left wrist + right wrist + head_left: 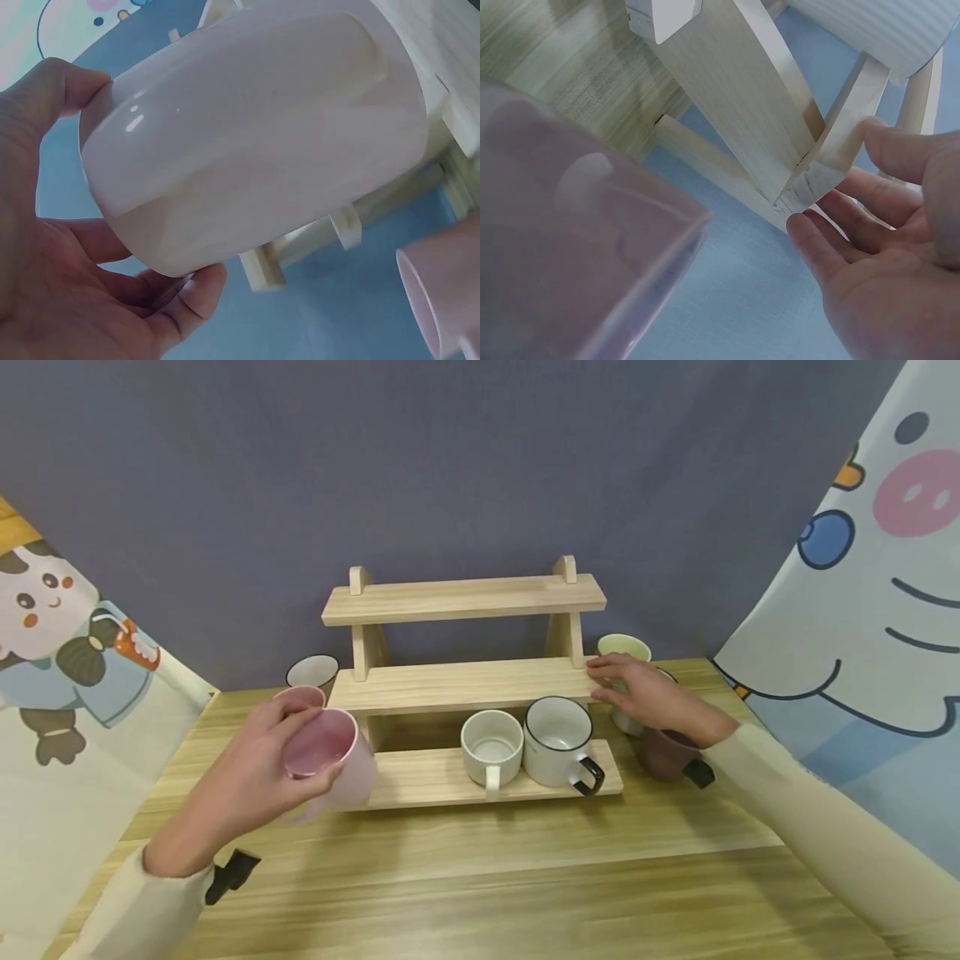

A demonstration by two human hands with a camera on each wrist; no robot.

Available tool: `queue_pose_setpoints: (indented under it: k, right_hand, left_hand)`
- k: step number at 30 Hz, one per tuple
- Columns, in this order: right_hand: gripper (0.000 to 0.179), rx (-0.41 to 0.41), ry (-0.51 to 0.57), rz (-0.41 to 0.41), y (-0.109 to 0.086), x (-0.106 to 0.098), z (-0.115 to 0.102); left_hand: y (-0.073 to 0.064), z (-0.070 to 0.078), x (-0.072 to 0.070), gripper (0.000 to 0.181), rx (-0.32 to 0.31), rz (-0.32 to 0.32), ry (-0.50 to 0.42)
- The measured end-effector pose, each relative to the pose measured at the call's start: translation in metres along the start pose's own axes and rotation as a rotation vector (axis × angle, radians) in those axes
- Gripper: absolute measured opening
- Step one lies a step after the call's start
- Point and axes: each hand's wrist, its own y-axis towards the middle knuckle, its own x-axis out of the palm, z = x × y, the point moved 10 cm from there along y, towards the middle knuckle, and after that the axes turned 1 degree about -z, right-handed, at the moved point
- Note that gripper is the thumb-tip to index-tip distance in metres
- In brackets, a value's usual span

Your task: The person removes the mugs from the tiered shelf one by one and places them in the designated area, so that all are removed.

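Note:
In the head view my left hand (255, 768) holds a pink mug (356, 777) at the left end of the wooden shelf. Its mouth faces up toward the camera, tilted. The left wrist view shows my thumb and fingers on opposite sides of this pink mug (255, 142). My right hand (648, 689) grips the right end of the middle board (457, 685). Up close, the board end (817, 184) lies between thumb and fingers. On the bottom board (420, 777) stand a cream mug (491, 752) and a white mug with a black rim (551, 747), handles toward me.
Behind my left hand stand another pink mug (306, 695) and a dark-rimmed mug (312, 671). Near my right arm are a pale green cup (624, 647) and a brown mug (660, 756), partly hidden. The top board (465, 597) is bare. A grey-blue backdrop (465, 468) rises behind.

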Motion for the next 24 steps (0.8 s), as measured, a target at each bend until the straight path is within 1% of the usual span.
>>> queue_pose_setpoints:
  k: [2, 6, 10, 14, 20, 24]
  right_hand:
    - [0.042, 0.002, 0.0, 0.002, 0.0, 0.0, 0.001]
    - [0.042, 0.001, -0.004, 0.004, 0.0, 0.001, 0.002]
    - [0.042, 0.001, -0.002, 0.004, 0.0, 0.0, 0.003]
    - [0.043, 0.002, 0.002, 0.001, 0.0, 0.0, 0.002]
    - [0.042, -0.008, 0.004, 0.001, 0.0, 0.001, 0.001]
    - [0.042, -0.014, 0.011, 0.007, -0.001, 0.001, 0.0]
  left_hand:
    - [-0.008, -0.005, -0.004, 0.051, -0.02, 0.003, 0.009]
    - [-0.024, -0.016, -0.006, 0.054, -0.058, 0.009, 0.033]
    - [-0.036, -0.028, -0.007, 0.056, -0.064, 0.022, 0.035]
    - [-0.041, -0.041, -0.004, 0.057, -0.047, 0.021, 0.032]
    - [-0.048, -0.06, 0.007, 0.058, -0.067, -0.01, 0.022]
    - [-0.049, -0.068, 0.014, 0.056, -0.067, -0.031, 0.017]
